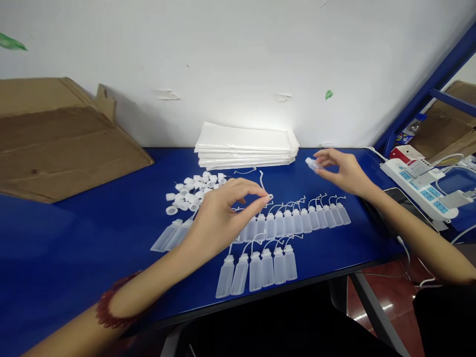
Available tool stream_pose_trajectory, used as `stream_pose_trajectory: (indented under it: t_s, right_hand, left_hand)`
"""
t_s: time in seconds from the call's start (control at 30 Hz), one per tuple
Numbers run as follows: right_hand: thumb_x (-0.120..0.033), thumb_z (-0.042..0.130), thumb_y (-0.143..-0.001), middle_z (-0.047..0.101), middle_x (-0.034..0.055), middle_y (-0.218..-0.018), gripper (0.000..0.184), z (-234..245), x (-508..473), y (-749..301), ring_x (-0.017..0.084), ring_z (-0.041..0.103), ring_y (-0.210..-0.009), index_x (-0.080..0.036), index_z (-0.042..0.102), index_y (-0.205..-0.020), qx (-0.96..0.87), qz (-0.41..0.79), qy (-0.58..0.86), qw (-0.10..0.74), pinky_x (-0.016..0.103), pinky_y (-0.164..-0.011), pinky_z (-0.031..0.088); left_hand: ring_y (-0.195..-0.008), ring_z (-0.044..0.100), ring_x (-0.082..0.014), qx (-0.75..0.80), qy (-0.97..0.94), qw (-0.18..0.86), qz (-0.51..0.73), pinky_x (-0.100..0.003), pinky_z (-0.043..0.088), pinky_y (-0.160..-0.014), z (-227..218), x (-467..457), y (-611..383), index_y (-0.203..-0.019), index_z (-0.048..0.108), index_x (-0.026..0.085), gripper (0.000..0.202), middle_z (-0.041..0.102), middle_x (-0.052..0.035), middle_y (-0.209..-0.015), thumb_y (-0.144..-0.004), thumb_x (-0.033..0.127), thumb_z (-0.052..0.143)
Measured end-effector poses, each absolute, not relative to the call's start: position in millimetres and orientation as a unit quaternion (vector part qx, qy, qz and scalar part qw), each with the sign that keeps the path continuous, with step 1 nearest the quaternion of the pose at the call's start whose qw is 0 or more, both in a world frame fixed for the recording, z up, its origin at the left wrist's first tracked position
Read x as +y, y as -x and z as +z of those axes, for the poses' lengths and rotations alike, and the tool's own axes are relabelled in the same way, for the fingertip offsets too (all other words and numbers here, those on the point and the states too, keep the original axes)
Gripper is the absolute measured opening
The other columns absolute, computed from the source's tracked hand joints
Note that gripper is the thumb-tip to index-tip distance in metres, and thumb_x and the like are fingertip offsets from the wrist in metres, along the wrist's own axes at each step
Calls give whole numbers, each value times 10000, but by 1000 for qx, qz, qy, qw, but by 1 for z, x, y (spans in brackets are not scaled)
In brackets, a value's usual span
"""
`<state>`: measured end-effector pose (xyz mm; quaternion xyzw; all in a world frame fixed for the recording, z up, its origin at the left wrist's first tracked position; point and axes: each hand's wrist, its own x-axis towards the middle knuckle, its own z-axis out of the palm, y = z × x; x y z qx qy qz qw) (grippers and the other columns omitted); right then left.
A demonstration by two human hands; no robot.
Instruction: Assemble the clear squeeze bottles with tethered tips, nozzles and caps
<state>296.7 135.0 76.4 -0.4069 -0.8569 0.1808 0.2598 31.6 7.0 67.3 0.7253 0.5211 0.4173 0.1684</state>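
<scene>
My left hand (223, 208) pinches a thin white strap (262, 179) between thumb and forefinger; a small ring at its end shows by the fingertips. Further right, my right hand (344, 171) grips a small translucent bottle (311, 163) by the fingertips, tilted above the table. Below the left hand lie two rows of similar bottles, each with a curled white strap at its neck: a long back row (288, 223) and a shorter front row (255, 271). Left of them, more bottles (167, 235) are partly hidden by my left hand. A pile of white caps (191, 191) lies behind it.
A stack of white padded envelopes (245, 144) lies against the wall. Another loose strap is in front of it. Cardboard (74, 148) leans at the left. On the right are a power strip (420, 188) with cables, a dark flat device (411, 208) and a blue metal frame (431, 79).
</scene>
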Motion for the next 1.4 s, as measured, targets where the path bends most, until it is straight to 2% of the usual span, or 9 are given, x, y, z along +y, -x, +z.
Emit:
stream_pose_trajectory:
  t_s: [0.07,0.17,0.3,0.87,1.1,1.3,1.4]
  right_hand:
    - [-302,646,-865,717,79,-1063,347,84,93,-291,174,697,-920,-158,601,-1178,-865,245,337,280,326,-863,559]
    - [-264,635,-887,727,64,-1054,267,88,46,-284,168,700,-920,-189,629,-1143,-876,268,294,272,310,-850,562]
    - [-216,634,-893,738,63,-1023,217,84,20,-279,166,707,-891,-191,645,-1109,-871,306,266,276,308,-823,575]
    - [-187,613,-907,737,46,-976,188,81,7,-275,151,695,-869,-201,646,-1092,-852,357,241,298,301,-812,574]
    - [-180,609,-912,724,56,-932,166,76,9,-273,155,672,-830,-173,666,-1068,-856,348,239,298,307,-773,557]
    - [-182,613,-912,731,82,-980,250,71,9,-273,166,682,-871,-149,642,-1158,-856,340,237,308,318,-799,572]
    - [-191,614,-914,733,90,-1023,314,66,8,-272,166,691,-892,-145,609,-1224,-853,334,236,324,320,-814,587]
  left_hand:
    - [-801,657,-165,516,-718,189,428,-262,531,-608,72,-1,-37,-853,707,233,122,736,-22,-881,-880,324,630]
    - [-778,670,-155,496,-712,218,446,-264,555,-646,77,-13,-48,-834,699,222,112,738,-14,-869,-887,281,620]
    - [-698,645,-126,485,-707,215,467,-242,550,-628,78,-27,-60,-825,695,221,110,726,8,-816,-894,255,616]
    - [-635,629,-107,480,-746,80,454,-232,533,-593,71,-35,-67,-837,667,207,119,723,21,-782,-918,194,581]
    - [-715,665,-116,473,-730,163,466,-224,555,-626,72,-38,-68,-871,680,209,99,724,9,-825,-914,168,601]
    - [-802,696,-139,450,-757,109,461,-249,585,-689,69,-42,-67,-960,673,202,141,721,-14,-911,-921,106,577]
    - [-813,688,-132,431,-774,82,456,-234,590,-675,69,-44,-69,-1009,649,201,177,697,-29,-956,-921,69,571]
